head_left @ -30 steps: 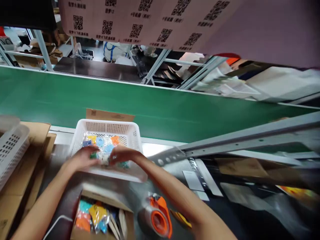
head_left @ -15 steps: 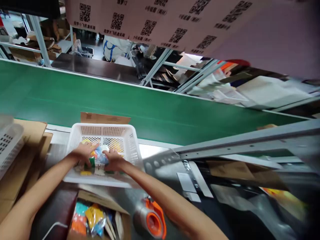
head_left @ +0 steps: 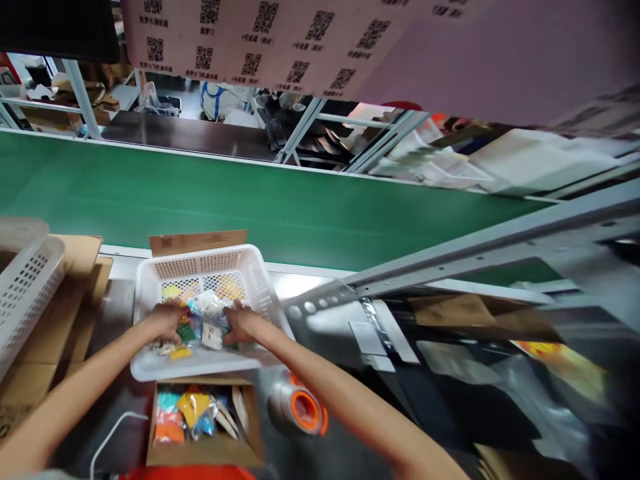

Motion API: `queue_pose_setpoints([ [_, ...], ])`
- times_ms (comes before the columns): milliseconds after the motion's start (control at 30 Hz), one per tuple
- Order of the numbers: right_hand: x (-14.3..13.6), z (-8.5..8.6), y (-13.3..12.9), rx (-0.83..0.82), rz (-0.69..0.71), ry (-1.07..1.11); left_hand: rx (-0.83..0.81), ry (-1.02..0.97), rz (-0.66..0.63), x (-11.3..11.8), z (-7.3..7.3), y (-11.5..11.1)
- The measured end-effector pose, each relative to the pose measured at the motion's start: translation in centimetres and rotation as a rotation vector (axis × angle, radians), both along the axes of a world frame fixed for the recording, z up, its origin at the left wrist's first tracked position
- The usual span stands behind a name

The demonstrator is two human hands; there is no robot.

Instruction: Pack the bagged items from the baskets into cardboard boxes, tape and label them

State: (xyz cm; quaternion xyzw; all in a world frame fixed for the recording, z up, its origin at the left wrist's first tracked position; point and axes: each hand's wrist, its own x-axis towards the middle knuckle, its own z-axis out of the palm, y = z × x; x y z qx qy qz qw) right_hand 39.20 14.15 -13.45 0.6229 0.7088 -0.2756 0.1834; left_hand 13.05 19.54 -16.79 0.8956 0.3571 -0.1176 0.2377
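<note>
A white plastic basket (head_left: pixel 273 313) with mesh sides stands on the bench in front of me, tilted slightly. Inside lie several small plastic-wrapped packets: a clear one (head_left: pixel 209 303), a white one (head_left: pixel 212 337), a green one (head_left: pixel 187 333) and a yellow one (head_left: pixel 180 353). At the left of this pile, my left hand (head_left: pixel 167 321) curls its fingers down around packets. My right hand (head_left: pixel 243 323) presses in from the other side, fingers bent against the clear and white packets. Some fingertips are hidden among the packets.
Close below the basket stands an open cardboard box (head_left: pixel 203 455) of coloured packets. An orange tape dispenser (head_left: pixel 305 410) sits beside it. Flat cardboard (head_left: pixel 45 333) and another white basket (head_left: pixel 30 300) are at left. Behind runs a green conveyor belt (head_left: pixel 250 200); a metal rail (head_left: pixel 450 257) slants across the right.
The view has shifted, showing more of the cardboard box below. Both hands stay in the basket, now a little further apart, with the packets between them more exposed.
</note>
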Motion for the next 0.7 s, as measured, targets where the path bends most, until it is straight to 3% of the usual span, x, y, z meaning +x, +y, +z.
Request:
queue_pose_setpoints([
  [167, -0.6, 1.1, -2.0, 0.033, -0.011, 0.012, 0.04, -0.013, 0.015, -0.6, 1.1, -1.5],
  [267, 0.0, 2.3, -2.4, 0.104, -0.063, 0.079, 0.073, -0.042, 0.046, -1.3, 2.5, -1.3],
  [367, 1.8, 4.5, -2.2, 0.222, -0.159, 0.166, 0.148, -0.096, 0.13, -2.7, 5.1, 0.1],
  [500, 4.3, 8.1, -2.6, 0.385, -0.297, 0.303, 0.292, -0.276, 0.262, -4.7, 10.2, 0.0],
  [600, 4.7, 9.5, -4.8, 0.475, -0.354, 0.474, 0.347, -0.562, 0.329, -5.3, 12.9, -4.0],
  [633, 4.5, 9.4, -6.0, 0.519, -0.38, 0.574, 0.345, -0.637, 0.33, -5.3, 13.1, -6.1],
  [700, 3.4, 8.4, -9.2, 0.634, -0.435, 0.756, 0.333, -0.705, 0.293, -5.1, 12.2, -10.6],
])
